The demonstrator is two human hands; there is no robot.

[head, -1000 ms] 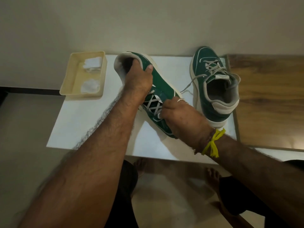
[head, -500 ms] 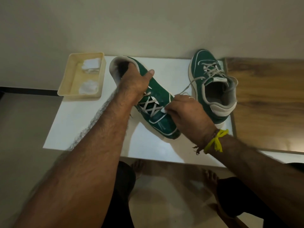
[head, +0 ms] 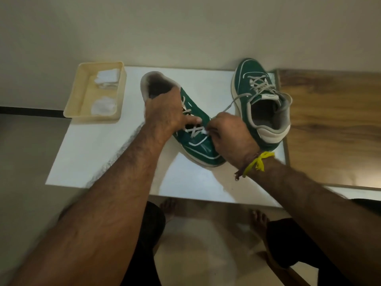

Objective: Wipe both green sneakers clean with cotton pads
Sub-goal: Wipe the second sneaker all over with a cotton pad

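Note:
One green sneaker [head: 198,145] lies tilted on the white table top [head: 115,153], heel opening towards the back left, toe towards me. My left hand [head: 165,116] grips its collar and tongue. My right hand [head: 228,135] pinches a small white cotton pad [head: 204,131] against the laces near the middle of this sneaker. The second green sneaker [head: 261,100] stands upright at the back right, its loose lace trailing towards my right hand. A yellow thread is tied round my right wrist.
A cream plastic tray [head: 81,100] at the back left corner holds white cotton pads [head: 104,105]. A wooden surface [head: 334,124] adjoins the table on the right. A plain wall runs behind. My bare feet and the tiled floor show below the table's front edge.
My right hand slid the cotton pad up from the toe area to the laces. The sneaker's toe dropped closer to the table, and my left hand shifted its grip forward over the tongue.

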